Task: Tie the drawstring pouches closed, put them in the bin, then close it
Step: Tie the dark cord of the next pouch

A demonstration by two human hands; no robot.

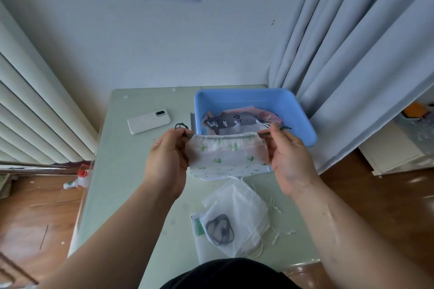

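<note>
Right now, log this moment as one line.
left hand: pinches cord; right hand: pinches cord; pouch: held between hands; bin: open, pouches inside

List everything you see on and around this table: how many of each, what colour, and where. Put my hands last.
table: one, pale green, centre
bin: one, blue, open, far right of the table
pouches in bin: several, grey unicorn print and pink, exact count unclear
cactus pouch: one, white with green cacti, held up in front of the bin
white pouches: a pile, count unclear, near edge of the table
black cable: one, inside the top white pouch
phone: one, white, left of the bin
spray bottle: one, red cap, on the floor at left
curtain: grey, right
radiator: white, left
left hand: pinches the cactus pouch's left cord
right hand: pinches its right cord
</note>
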